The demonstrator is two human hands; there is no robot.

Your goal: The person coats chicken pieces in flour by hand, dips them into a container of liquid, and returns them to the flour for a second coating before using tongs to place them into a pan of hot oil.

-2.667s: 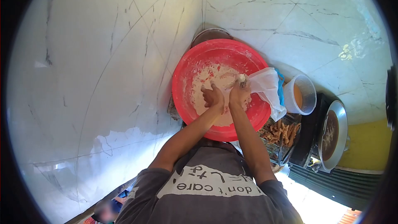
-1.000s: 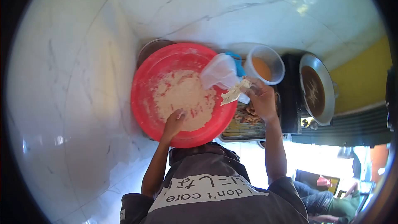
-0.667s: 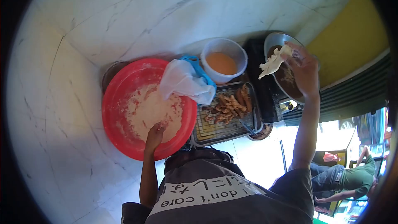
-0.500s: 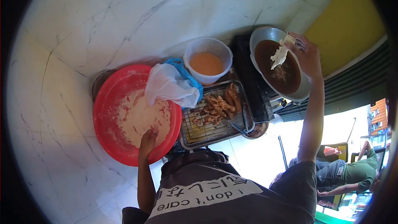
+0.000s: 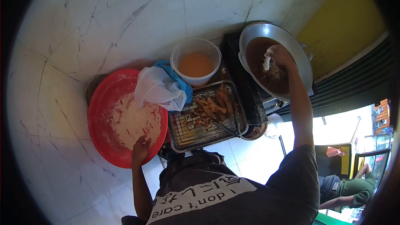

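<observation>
Over the wok (image 5: 306, 64) of brown oil, my right hand (image 5: 281, 55) is closed on a pale flour-coated piece of food (image 5: 267, 61). The piece hangs down close to the oil, where some bubbling shows. At the near side of the red basin (image 5: 100, 129), my left hand (image 5: 141, 149) holds nothing, its fingers loosely apart. White flour (image 5: 135, 121) covers the basin's bottom. Between basin and wok, browned fried pieces (image 5: 214, 104) rest on a wire rack in a metal tray (image 5: 179, 143), with tongs (image 5: 225, 128) lying across it.
A white tub of orange liquid (image 5: 196, 65) stands behind the tray. A white and blue plastic bag (image 5: 160, 89) overlaps the basin's right rim. The wok sits on a black stove (image 5: 246, 96) against the tiled wall. A person in a green shirt (image 5: 358, 189) is in the background at right.
My right hand has lowered the coated piece toward the oil and moved slightly left. My left hand has drawn back a little toward the basin's near rim. The view has shifted slightly.
</observation>
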